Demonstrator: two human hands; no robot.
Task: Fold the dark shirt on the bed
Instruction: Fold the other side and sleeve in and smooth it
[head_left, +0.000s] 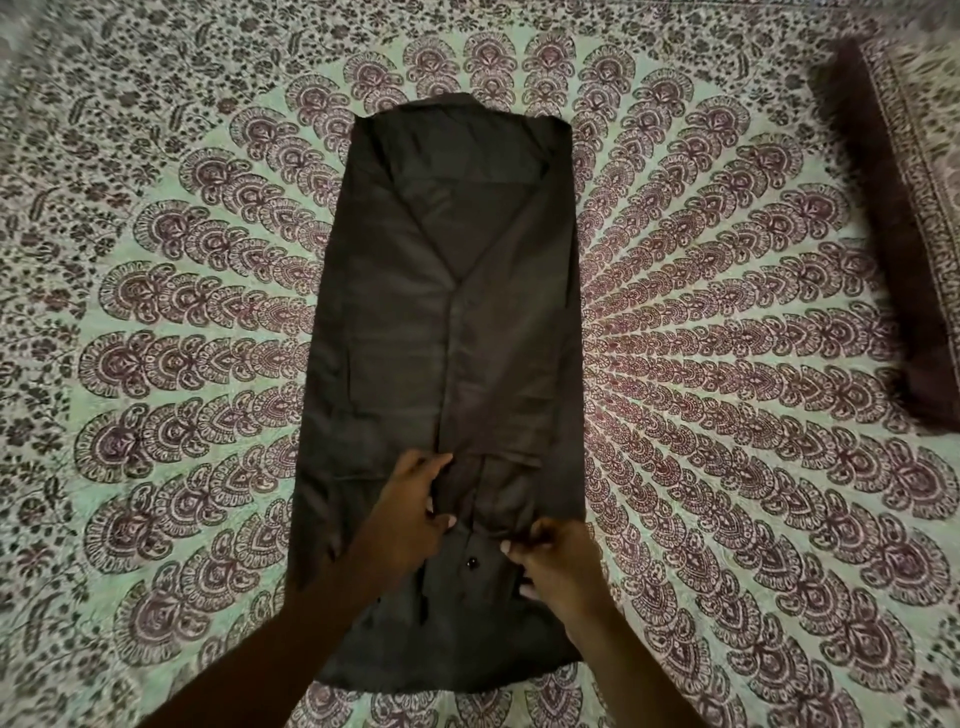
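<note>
Shirt (447, 338): flat mid-bed (727, 364), sides folded in, long strip, collar end far.
Left hand (410, 512): fingers curled, pinching a cloth fold near the strip's near end.
Right hand (556, 566): pinching the same fold, just beside the left hand.
Pillow (893, 208): right edge.

We reach both bare forearms (291, 623) forward, close together. Our left hand (410, 506) curls its fingers, pinching the dark shirt (452, 291); our right hand (556, 566) pinches it just beside.
</note>
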